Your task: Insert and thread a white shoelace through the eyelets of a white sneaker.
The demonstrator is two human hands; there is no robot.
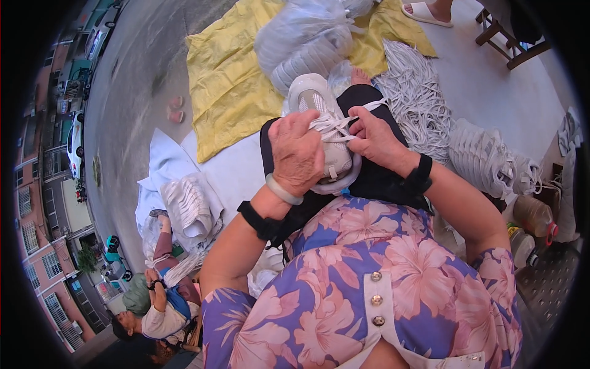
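- While the white sneaker [322, 132] rests on your lap, its long axis runs straight away from you: the toe [309, 89] points out toward the yellow sheet [224, 86], and the heel end sits close against your body.
- Your left hand [297, 154] lies over the shoe's left flank, fingers curled and closed, gripping the upper and, it seems, a strand of the white lace [332, 128]; the pale bangle [281, 190] on that wrist hangs just below the shoe's heel.
- Your right hand [376, 138] comes in from the other side, with thumb and fingers pinched on the lace where it crosses the tongue; a loose lace end [372, 106] trails off past your knuckles to the right.
- Both hands meet at the shoe's midline, so neither is clearly nearer; the lacing lies directly between them, across the long axis.
- I judge the right hand better placed to draw lace sideways, while the left steadies the shoe.
- Off to your right lies a heap of spare laces [418, 98], apart from both hands, with stacked white shoes [482, 157] just beyond it.
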